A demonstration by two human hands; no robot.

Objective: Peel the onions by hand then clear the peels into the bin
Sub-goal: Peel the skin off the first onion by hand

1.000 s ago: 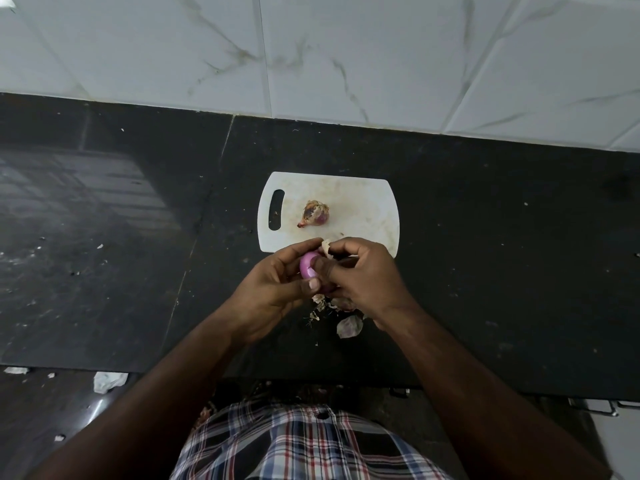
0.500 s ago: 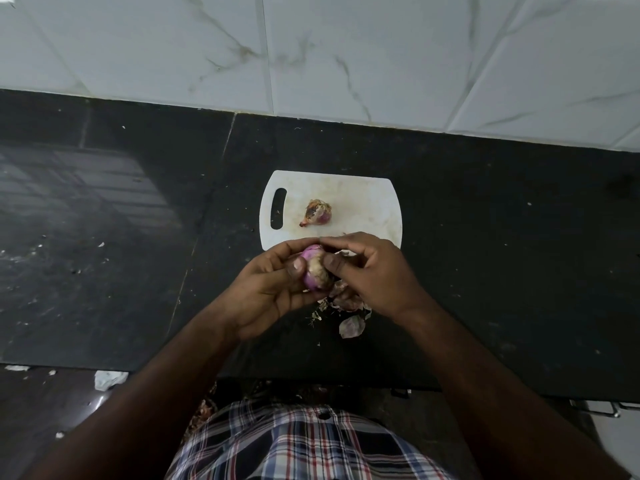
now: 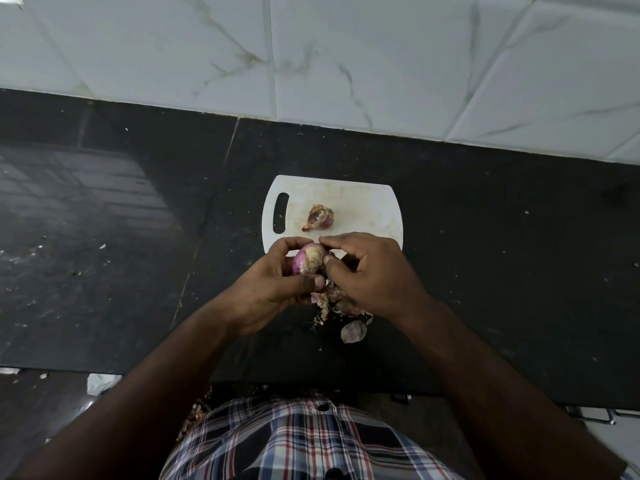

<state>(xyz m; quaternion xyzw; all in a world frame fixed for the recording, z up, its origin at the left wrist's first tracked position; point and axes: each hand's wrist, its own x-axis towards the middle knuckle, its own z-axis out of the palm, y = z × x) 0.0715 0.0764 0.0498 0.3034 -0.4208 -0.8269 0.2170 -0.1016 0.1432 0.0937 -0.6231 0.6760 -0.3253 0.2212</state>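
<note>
Purple-skinned onion (image 3: pixel 307 263), partly peeled with a pale patch on top, sits in our left hand (image 3: pixel 277 285), fingers curled round it from the left and thumb under its near side, so that grip is clenched on the onion. Our right hand (image 3: pixel 372 275) comes in from the right, forefinger laid over the onion's top and thumb tip pressed on its right face; this grip pinches at the onion's skin, though we cannot tell if a flake is caught between the fingers. Both grips hang just over the near edge of the white cutting board (image 3: pixel 363 209), which lies on the black table (image 3: pixel 502 254). Just beyond the grips, on the board, lies a second onion (image 3: pixel 320 218), unpeeled with dry brown skin, apart from both hands. Directly below and nearer us than the grips, a heap of peels (image 3: pixel 341 308) lies on the table, one larger pale piece at its near edge. Checked shirt (image 3: pixel 294 441) shows at bottom.
</note>
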